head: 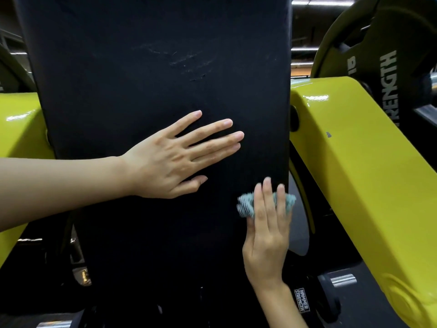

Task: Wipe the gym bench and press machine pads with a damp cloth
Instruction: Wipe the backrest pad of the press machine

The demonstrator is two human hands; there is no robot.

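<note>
The blue-grey cloth [243, 205] sits bunched against the lower right part of the tall black pad [153, 67], close to the pad's right edge. The right hand [267, 237] comes up from the bottom of the frame and presses it there, its fingers [267, 192] straight and close together over the cloth, tips reaching past it onto the pad. Left of that, at the frame's centre, the left hand [175, 159] lies flat on the pad with its fingers [212, 129] spread apart, holding nothing. Faint pale scuffs mark the pad higher up. A glossy yellow machine arm [354, 174] flanks the pad on the right, another yellow part [19, 126] on the left. A dark weight plate [387, 43] lettered "STRENGTH" hangs at upper right.
</note>
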